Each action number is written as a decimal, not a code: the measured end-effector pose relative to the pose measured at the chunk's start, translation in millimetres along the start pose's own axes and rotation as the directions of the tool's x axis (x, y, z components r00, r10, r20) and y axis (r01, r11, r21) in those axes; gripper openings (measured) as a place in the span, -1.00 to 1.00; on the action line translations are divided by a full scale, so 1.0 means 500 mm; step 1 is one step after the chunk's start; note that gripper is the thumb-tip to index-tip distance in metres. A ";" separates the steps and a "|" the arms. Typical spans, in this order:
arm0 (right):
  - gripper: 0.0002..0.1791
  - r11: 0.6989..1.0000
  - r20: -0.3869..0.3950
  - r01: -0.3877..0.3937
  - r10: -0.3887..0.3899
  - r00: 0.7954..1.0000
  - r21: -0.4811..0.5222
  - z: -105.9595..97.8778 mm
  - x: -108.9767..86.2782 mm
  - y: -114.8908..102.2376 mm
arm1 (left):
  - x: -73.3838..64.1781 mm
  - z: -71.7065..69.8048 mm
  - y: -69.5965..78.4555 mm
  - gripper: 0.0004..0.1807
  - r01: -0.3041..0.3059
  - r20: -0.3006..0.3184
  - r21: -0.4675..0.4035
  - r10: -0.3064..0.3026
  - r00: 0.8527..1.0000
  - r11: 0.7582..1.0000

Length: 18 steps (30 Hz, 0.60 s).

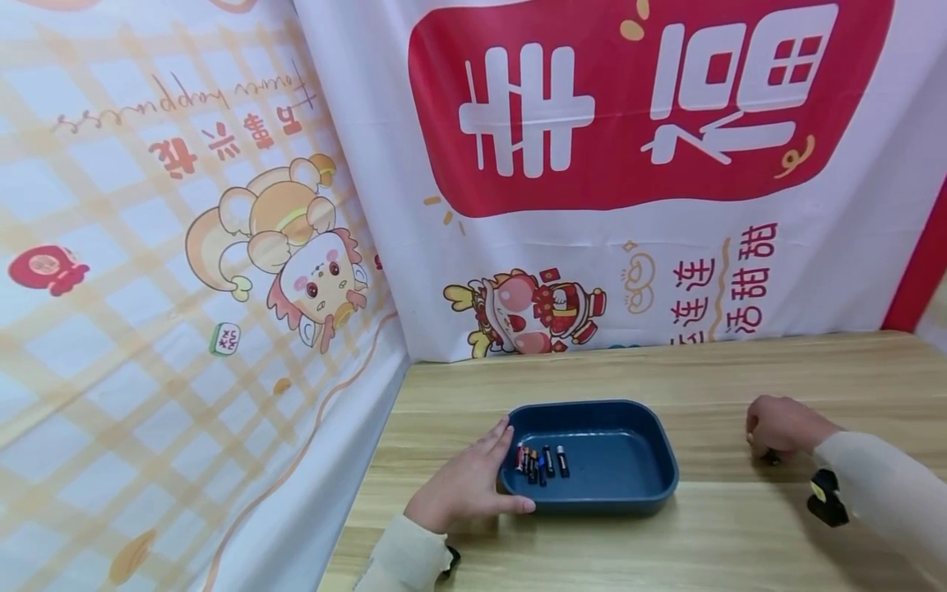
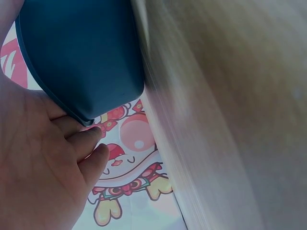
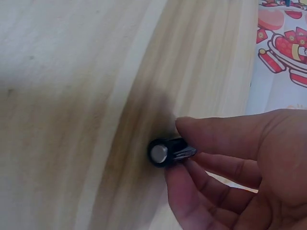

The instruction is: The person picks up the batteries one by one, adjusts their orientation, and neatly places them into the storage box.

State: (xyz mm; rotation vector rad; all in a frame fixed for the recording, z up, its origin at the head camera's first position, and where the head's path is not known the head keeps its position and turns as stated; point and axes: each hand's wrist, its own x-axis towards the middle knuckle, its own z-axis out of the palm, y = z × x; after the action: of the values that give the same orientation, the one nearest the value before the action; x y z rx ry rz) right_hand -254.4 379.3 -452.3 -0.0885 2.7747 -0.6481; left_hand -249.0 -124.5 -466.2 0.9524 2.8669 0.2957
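Note:
A dark blue rectangular tray (image 1: pixel 617 464) sits on the wooden table, with several small batteries (image 1: pixel 548 462) lying in its left end. My left hand (image 1: pixel 473 481) grips the tray's left end, thumb along the near side and fingers by the far left corner. The left wrist view shows the fingers of the left hand (image 2: pixel 45 153) bent at the tray's rim (image 2: pixel 53 98). Off to the right of the tray, my right hand (image 1: pixel 786 425) is low over the table. Thumb and fingers of the right hand (image 3: pixel 230 163) pinch a black battery (image 3: pixel 165 152), its silver end facing the camera.
The wooden table (image 1: pixel 710 543) meets a hanging white and red printed cloth (image 1: pixel 636 238) at its back edge. Along the left side hangs a checked, printed cloth (image 1: pixel 148 329). Black straps with small devices (image 1: pixel 827 499) are on the wrists.

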 end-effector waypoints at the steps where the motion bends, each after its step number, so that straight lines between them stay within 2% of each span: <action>1: -0.90 1.000 0.011 -0.013 0.013 1.000 0.011 0.001 -0.001 0.003 | 0.000 0.000 0.000 0.32 -0.002 -0.002 0.001 0.002 1.000 1.000; 3: -0.91 0.999 0.021 -0.023 0.023 1.000 0.022 0.004 -0.002 0.005 | -0.001 0.001 -0.001 0.32 -0.002 -0.006 0.002 0.002 1.000 1.000; 12: -0.92 0.998 -0.026 0.003 -0.001 1.000 0.059 0.018 0.000 -0.011 | -0.002 0.009 -0.003 0.30 -0.010 -0.011 0.008 0.010 1.000 1.000; 18: -0.91 0.992 -0.040 -0.006 0.011 0.999 0.124 0.012 0.004 -0.030 | -0.002 0.007 -0.003 0.29 -0.002 -0.007 0.006 0.003 1.000 1.000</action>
State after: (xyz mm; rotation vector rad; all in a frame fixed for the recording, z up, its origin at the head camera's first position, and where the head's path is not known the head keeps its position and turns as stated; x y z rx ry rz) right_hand -254.7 363.0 -451.1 -0.0376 2.7637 -0.8272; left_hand -248.5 -125.7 -469.9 0.9579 2.8745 0.2912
